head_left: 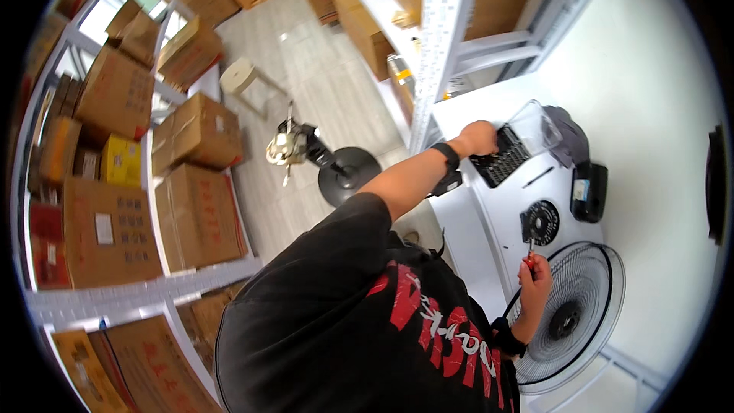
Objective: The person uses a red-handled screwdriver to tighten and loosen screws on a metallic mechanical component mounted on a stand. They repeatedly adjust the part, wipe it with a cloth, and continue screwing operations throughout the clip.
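My left hand (479, 138) is at the edge of a black tool case (498, 159) that holds rows of small pieces. Its fingers are curled, and what they pinch, if anything, is hidden. The case's clear lid (535, 127) stands open behind it. In my right hand (537, 274) is a screwdriver (529, 261) with a red handle, fingers closed around it. Its shaft points away from me, toward a round black slotted fan part (543, 223) on the white table (478, 222). A thin black rod (539, 177) lies between the case and that part.
A round wire fan grille (569, 313) leans by my right forearm. Beyond the case are a grey cloth (567, 138) and a black box (589, 192). On the floor at left stand a fan base with its motor (345, 172) and a stool (241, 76). Shelves of cardboard boxes (115, 92) line the left.
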A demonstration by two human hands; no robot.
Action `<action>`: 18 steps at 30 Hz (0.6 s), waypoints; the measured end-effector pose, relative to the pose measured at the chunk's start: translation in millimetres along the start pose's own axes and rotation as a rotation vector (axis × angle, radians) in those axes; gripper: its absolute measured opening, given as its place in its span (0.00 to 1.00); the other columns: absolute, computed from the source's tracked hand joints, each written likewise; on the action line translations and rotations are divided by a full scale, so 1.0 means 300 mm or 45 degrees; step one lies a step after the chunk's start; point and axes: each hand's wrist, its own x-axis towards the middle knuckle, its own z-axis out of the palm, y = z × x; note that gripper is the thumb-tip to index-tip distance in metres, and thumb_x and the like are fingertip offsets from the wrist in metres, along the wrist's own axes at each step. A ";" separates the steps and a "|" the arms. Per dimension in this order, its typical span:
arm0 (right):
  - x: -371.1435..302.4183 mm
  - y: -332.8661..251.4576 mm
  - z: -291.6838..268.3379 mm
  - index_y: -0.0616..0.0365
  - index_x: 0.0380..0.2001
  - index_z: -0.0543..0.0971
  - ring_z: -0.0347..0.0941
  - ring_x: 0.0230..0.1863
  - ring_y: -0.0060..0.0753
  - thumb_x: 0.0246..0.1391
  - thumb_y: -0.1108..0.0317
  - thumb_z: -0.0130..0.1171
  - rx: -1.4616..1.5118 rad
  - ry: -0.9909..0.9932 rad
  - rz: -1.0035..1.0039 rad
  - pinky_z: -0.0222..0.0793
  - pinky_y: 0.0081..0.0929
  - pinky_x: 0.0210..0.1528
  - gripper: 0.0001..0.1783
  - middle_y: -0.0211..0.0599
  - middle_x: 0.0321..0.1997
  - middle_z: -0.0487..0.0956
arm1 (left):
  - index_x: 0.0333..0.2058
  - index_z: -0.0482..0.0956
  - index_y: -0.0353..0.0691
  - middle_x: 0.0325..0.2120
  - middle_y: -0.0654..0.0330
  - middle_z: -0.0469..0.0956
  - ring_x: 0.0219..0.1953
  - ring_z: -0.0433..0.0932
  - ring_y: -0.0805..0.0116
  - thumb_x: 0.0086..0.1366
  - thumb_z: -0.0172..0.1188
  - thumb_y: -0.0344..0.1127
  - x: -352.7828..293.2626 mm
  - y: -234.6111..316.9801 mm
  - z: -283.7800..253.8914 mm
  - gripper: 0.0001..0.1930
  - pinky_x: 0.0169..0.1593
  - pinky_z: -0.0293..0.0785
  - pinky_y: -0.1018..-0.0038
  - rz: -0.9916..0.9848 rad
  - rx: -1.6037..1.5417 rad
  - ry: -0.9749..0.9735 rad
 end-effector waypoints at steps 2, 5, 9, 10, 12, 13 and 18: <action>0.028 -0.004 -0.002 0.61 0.40 0.74 0.66 0.28 0.13 0.58 0.76 0.57 0.063 -0.034 0.000 0.62 0.14 0.30 0.07 0.24 0.32 0.73 | 0.26 0.86 0.43 0.26 0.54 0.83 0.32 0.81 0.54 0.48 0.70 0.43 -0.027 -0.008 -0.026 0.11 0.39 0.77 0.62 -0.019 -0.161 0.104; 0.062 -0.068 0.019 0.60 0.39 0.72 0.64 0.28 0.13 0.58 0.77 0.57 0.040 -0.070 0.000 0.61 0.13 0.31 0.06 0.23 0.30 0.71 | 0.26 0.85 0.42 0.24 0.55 0.82 0.29 0.80 0.56 0.50 0.70 0.40 -0.097 0.033 -0.107 0.09 0.36 0.76 0.64 0.058 -0.270 0.236; 0.153 -0.020 0.015 0.59 0.35 0.70 0.61 0.27 0.14 0.57 0.78 0.59 0.009 -0.094 -0.219 0.59 0.12 0.33 0.08 0.23 0.28 0.69 | 0.25 0.83 0.38 0.21 0.56 0.79 0.27 0.78 0.62 0.52 0.70 0.37 -0.240 0.083 -0.258 0.09 0.34 0.73 0.69 0.255 -0.483 0.359; 0.171 -0.048 0.044 0.58 0.34 0.69 0.60 0.27 0.14 0.56 0.79 0.59 0.030 -0.087 -0.233 0.59 0.12 0.33 0.08 0.23 0.28 0.68 | 0.26 0.83 0.37 0.21 0.59 0.77 0.26 0.76 0.67 0.53 0.71 0.36 -0.310 0.112 -0.321 0.08 0.33 0.72 0.72 0.210 -0.575 0.275; 0.216 -0.059 0.074 0.59 0.34 0.71 0.62 0.28 0.14 0.54 0.80 0.60 0.081 -0.144 -0.301 0.60 0.13 0.33 0.09 0.24 0.28 0.70 | 0.27 0.83 0.37 0.22 0.61 0.76 0.26 0.75 0.70 0.55 0.70 0.35 -0.440 0.109 -0.382 0.08 0.33 0.71 0.73 0.329 -0.628 0.248; 0.221 -0.095 0.112 0.59 0.36 0.72 0.64 0.28 0.14 0.54 0.80 0.60 0.054 -0.185 -0.317 0.61 0.13 0.33 0.09 0.25 0.28 0.71 | 0.28 0.82 0.37 0.23 0.62 0.76 0.26 0.74 0.72 0.55 0.70 0.34 -0.508 0.106 -0.405 0.08 0.33 0.71 0.74 0.391 -0.652 0.233; 0.160 -0.316 0.436 0.63 0.47 0.76 0.72 0.28 0.16 0.55 0.80 0.59 0.015 -0.384 -0.391 0.67 0.15 0.33 0.15 0.30 0.31 0.79 | 0.27 0.81 0.36 0.23 0.62 0.73 0.26 0.71 0.72 0.55 0.71 0.34 -0.802 0.078 -0.474 0.09 0.31 0.68 0.74 0.474 -0.781 0.167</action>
